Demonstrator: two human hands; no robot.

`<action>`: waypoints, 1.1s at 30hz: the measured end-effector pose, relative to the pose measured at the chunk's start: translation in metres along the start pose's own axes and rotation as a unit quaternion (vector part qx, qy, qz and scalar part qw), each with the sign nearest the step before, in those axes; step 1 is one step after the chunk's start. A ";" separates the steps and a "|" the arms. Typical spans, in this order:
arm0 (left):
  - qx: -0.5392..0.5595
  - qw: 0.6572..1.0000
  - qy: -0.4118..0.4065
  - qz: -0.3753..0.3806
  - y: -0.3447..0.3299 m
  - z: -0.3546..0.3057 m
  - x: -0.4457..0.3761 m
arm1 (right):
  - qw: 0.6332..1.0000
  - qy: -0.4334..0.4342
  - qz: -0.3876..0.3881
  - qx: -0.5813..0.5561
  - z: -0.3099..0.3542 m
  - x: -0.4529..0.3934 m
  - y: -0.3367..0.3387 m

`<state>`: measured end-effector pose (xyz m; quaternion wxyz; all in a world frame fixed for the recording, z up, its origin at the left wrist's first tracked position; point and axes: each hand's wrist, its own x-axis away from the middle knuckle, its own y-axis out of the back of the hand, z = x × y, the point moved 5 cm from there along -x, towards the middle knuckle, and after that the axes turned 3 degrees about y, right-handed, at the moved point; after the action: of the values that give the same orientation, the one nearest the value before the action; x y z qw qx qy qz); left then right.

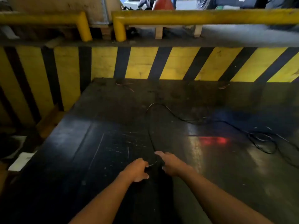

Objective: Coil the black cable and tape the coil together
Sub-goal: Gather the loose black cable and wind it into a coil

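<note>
A thin black cable (168,110) lies on a dark, shiny work surface (100,143). It runs from my hands up the middle, bends in an arc, then trails right to a loose tangle (262,141) near the right edge. My left hand (139,169) is closed on the near end of the cable. My right hand (169,162) sits just beside it, fingers curled around the same strand. A short loop of cable shows between the two hands. No tape is visible.
A yellow-and-black striped barrier (145,63) walls the far and left sides of the surface. Yellow pipe rails (194,16) run above it. A white scrap (21,160) lies off the left edge. A red glow (213,140) reflects on the surface.
</note>
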<state>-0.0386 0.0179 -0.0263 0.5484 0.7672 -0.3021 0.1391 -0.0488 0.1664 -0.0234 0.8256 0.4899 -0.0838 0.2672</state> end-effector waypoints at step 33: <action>0.546 0.719 -0.427 0.044 0.270 -0.206 0.205 | 0.927 0.100 -0.359 -0.046 0.093 0.171 0.273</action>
<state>-0.0209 0.0869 0.3641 -0.1596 0.8976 -0.4092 -0.0381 -0.0358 0.2516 0.3005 0.8921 0.4191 0.1688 -0.0034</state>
